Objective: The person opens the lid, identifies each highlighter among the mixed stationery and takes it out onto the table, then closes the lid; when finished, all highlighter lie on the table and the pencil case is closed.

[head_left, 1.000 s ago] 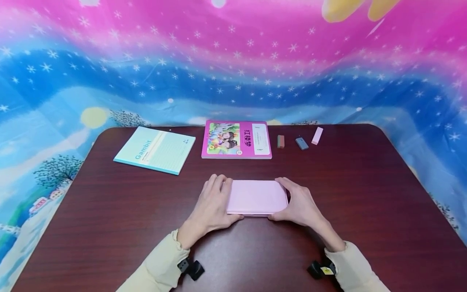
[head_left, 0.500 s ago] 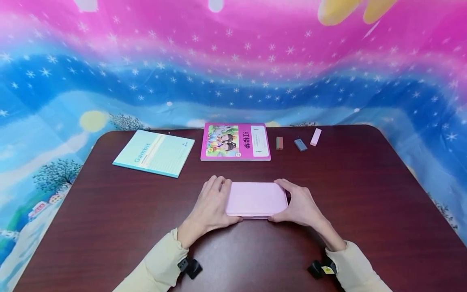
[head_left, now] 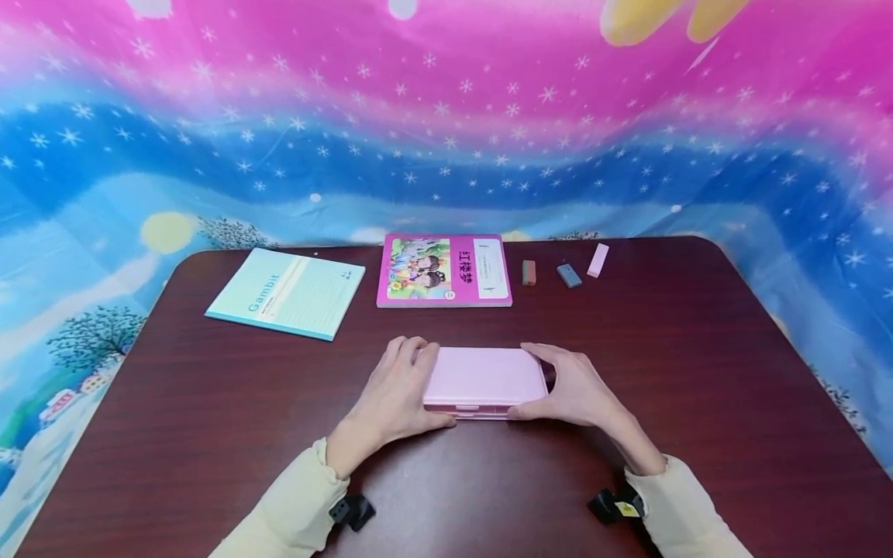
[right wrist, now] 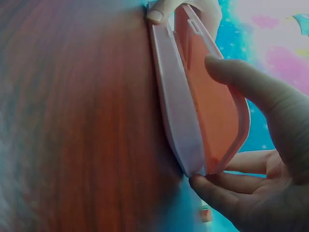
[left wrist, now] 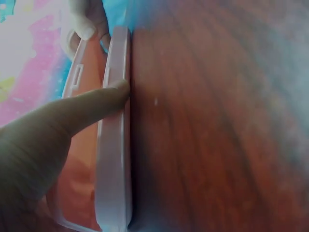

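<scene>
A pink plastic pencil box lies on the table between both hands, its lid tilted up a little along the near side. My left hand grips the left end, its thumb against the front wall of the lower half in the left wrist view. At the right end, my right hand holds the box; in the right wrist view its thumb presses the raised edge of the lid, while its fingers lie at the back corner. A gap shows between lid and base. What lies deep inside the box is hidden.
Toward the back of the dark wooden table lie a pale green notebook and a pink picture-covered book. Right of them are a red-and-green eraser, a blue one and a pink-white block. A printed cloth hangs behind.
The front edge of the pencil box's lid has risen, and a gap has opened along the near side. Both hands keep their hold at the ends. The head view has shifted slightly.
</scene>
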Demonstrator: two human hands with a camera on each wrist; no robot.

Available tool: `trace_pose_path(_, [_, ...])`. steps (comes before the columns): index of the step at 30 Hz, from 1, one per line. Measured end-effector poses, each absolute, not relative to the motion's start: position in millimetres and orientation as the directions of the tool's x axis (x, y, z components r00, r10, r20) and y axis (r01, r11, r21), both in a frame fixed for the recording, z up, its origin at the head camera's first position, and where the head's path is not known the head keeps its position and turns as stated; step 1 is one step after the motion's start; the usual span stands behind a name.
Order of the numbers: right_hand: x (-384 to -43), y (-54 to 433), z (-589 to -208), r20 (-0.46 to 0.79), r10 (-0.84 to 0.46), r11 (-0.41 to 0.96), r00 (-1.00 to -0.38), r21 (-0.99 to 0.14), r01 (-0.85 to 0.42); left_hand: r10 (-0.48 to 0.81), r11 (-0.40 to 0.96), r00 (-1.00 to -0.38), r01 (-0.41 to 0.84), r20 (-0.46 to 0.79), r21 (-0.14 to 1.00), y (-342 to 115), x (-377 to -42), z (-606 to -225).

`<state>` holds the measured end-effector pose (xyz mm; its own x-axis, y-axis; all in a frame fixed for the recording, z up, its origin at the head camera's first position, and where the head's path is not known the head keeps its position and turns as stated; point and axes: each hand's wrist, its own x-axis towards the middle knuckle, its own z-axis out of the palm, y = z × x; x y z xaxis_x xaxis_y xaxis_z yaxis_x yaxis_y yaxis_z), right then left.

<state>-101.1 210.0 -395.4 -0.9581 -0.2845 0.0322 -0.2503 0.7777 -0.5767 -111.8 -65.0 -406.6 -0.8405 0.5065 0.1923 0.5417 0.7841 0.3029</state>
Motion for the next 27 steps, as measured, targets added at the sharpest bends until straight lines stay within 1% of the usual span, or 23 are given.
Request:
trace_pose_path(6, [-101.8, 213.3, -395.6, 0.019, -0.288, 0.735, -0.957, -0.636, -0.234, 0.52, 0.719, -0.833, 0.547, 0.191, 0.429, -77.8, -111.6, -405.7])
trace_pose_path(8, [-102.5, 215.5, -395.5, 0.019, -0.296, 0.712, -0.955, -0.662, -0.234, 0.508, 0.699, -0.841, 0.529, 0.187, 0.481, -83.0, -110.8, -405.8])
trace_pose_path(13, [-103.9, 222.0, -393.1, 0.016, -0.301, 0.658, -0.953, -0.72, -0.22, 0.422, 0.649, -0.893, 0.417, 0.155, 0.637, -94.6, -109.1, -407.3])
trace_pose_path(16, [-104.8, 224.9, -391.4, 0.012, -0.295, 0.641, -0.956, -0.739, -0.207, 0.375, 0.621, -0.918, 0.353, 0.131, 0.7, -98.5, -109.4, -409.1])
trace_pose_path(19, [-105.4, 226.4, -390.9, 0.008, -0.287, 0.639, -0.958, -0.744, -0.197, 0.34, 0.609, -0.936, 0.297, 0.096, 0.736, -101.1, -109.2, -410.5])
trace_pose_path(22, [-105.9, 226.6, -390.0, 0.011, -0.28, 0.643, -0.96, -0.741, -0.196, 0.323, 0.612, -0.944, 0.257, 0.059, 0.748, -102.9, -108.4, -411.9])
trace_pose_path(27, [-108.4, 226.1, -386.1, 0.028, -0.25, 0.648, -0.968, -0.738, -0.188, 0.318, 0.627, -0.947, 0.245, 0.044, 0.739, -103.7, -106.8, -413.6])
